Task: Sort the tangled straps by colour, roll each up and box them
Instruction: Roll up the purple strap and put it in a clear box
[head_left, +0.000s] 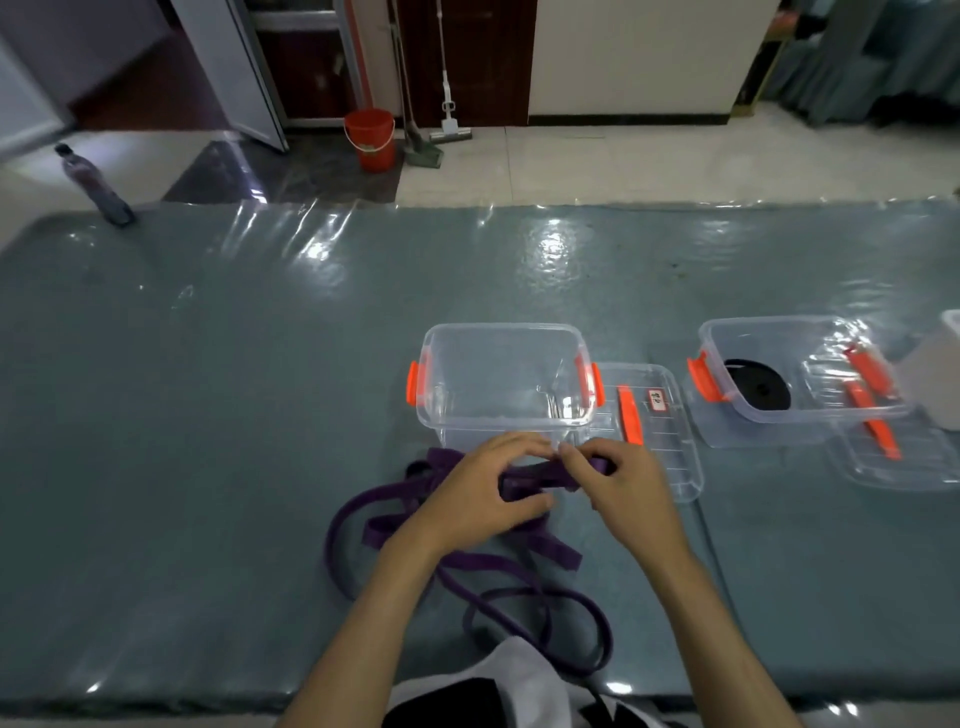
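Your left hand (483, 493) covers part of the purple strap (457, 561), fingers closed on it; loose loops trail below your fingers. Your right hand (618, 493) pinches the strap's end, hiding it. Just beyond your fingertips sits an empty clear box (504, 379). The glossy grey-blue table (208, 415) meets tiled floor.

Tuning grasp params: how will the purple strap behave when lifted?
Likely floppy: the purple strap lies in loose loops on the table. Probably trails and snags, since loops cross each other. Seems light; both hands pinch it with fingertips.
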